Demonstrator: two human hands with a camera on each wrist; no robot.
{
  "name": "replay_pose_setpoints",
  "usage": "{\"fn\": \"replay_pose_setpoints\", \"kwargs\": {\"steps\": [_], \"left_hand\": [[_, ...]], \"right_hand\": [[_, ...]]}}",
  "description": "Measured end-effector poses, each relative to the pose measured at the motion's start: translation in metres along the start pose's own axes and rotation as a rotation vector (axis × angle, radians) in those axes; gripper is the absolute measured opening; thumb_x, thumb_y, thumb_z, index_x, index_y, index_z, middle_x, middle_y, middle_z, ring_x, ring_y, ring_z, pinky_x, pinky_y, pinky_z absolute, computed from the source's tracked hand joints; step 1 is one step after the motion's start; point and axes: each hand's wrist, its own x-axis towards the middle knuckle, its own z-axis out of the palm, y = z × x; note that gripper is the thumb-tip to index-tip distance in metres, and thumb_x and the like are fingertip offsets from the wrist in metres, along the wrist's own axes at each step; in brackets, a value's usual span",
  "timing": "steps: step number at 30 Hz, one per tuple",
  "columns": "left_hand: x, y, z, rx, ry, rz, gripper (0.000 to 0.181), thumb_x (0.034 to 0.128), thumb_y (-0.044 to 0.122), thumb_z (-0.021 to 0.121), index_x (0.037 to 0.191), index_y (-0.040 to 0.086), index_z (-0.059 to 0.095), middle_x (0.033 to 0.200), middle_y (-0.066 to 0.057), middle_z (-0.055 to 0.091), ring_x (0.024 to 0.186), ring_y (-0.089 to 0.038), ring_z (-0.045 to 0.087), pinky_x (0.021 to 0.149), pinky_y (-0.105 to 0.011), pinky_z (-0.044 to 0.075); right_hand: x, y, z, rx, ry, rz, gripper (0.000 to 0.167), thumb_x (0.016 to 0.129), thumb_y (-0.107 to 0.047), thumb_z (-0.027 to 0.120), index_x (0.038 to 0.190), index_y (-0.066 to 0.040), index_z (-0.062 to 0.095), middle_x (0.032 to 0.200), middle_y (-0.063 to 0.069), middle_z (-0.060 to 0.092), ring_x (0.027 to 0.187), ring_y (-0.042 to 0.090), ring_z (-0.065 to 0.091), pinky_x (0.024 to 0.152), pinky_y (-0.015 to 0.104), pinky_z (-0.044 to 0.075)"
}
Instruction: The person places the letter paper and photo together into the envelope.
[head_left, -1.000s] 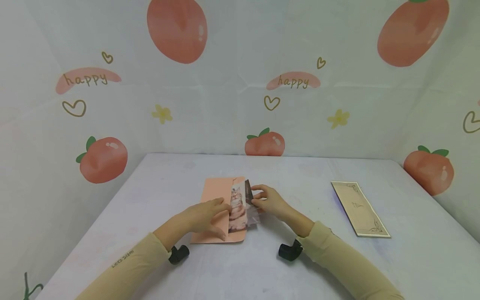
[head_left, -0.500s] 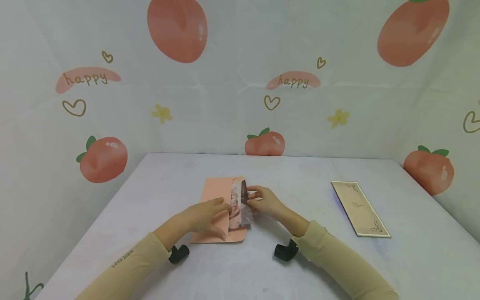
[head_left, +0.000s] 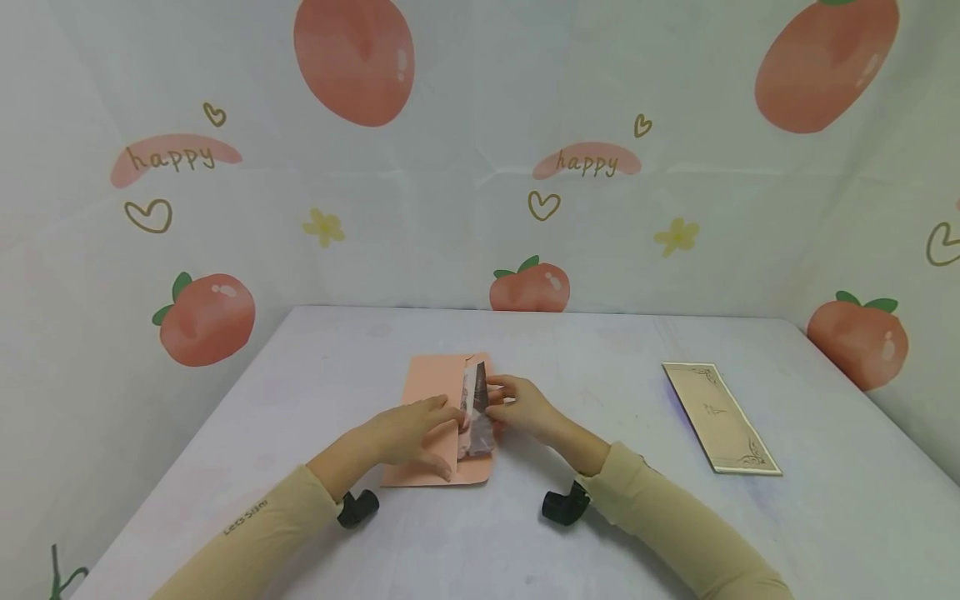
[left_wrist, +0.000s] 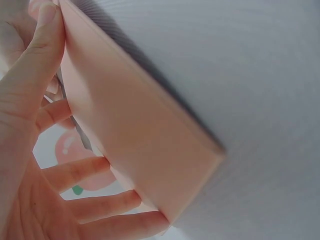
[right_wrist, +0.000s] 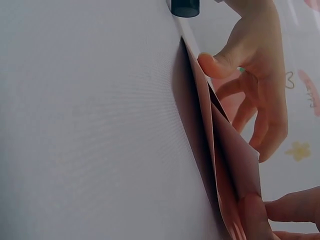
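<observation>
A peach-pink envelope (head_left: 429, 379) lies on the table, its opening facing right. My left hand (head_left: 405, 429) rests on its left part, with thumb and fingers spread along the edge of the opening. The right hand (head_left: 528, 410) pinches the right edge of some picture cards (head_left: 478, 396) between thumb and fingers. These cards sit partly inside the envelope; a dark part and crinkled clear plastic show at their outer edge. In the right wrist view the card (right_wrist: 241, 150) stands tilted in the gaping opening. How many cards there are is hidden.
A long cream card (head_left: 722, 417) with a dark ornamental border lies at the right of the white table (head_left: 600, 533). Behind the table hangs a white cloth (head_left: 450, 208) printed with peaches. Black wrist cameras (head_left: 566, 504) stick out under both wrists.
My right hand has moved left, sliding the cards further into the envelope, so less of the cat picture shows. The left hand and the envelope have stayed in place.
</observation>
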Motion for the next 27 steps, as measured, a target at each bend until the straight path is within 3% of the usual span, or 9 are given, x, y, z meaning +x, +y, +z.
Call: {"fn": "replay_pose_setpoints", "kwargs": {"steps": [8,18,27], "left_hand": [[-0.001,0.001,-0.001,-0.012,0.007,0.001,0.063,0.0720,0.055,0.070,0.122,0.025,0.048,0.148,-0.022,0.034,0.131,-0.042,0.041,0.093,-0.056,0.045],[0.000,0.001,0.000,-0.009,0.003,-0.006,0.068,0.0721,0.056,0.069,0.128,0.023,0.047,0.148,-0.022,0.033,0.132,-0.042,0.041,0.095,-0.056,0.044],[0.000,0.001,0.000,-0.017,0.015,-0.001,0.066,0.0716,0.056,0.070,0.125,0.025,0.047,0.148,-0.023,0.034,0.130,-0.041,0.042,0.094,-0.055,0.045]], "right_hand": [[-0.002,-0.002,0.003,-0.013,-0.037,-0.042,0.053,0.085,0.004,0.059,0.135,0.008,0.041,0.119,0.028,0.059,0.098,0.024,0.063,0.072,0.025,0.054],[-0.001,-0.004,0.009,0.040,-0.041,-0.033,0.057,0.082,0.007,0.058,0.136,0.009,0.038,0.118,0.029,0.059,0.098,0.029,0.066,0.072,0.029,0.057],[0.001,-0.002,0.013,0.006,-0.043,-0.065,0.057,0.082,0.007,0.059,0.134,0.011,0.039,0.117,0.030,0.060,0.099,0.033,0.065,0.073,0.029,0.057]]}}
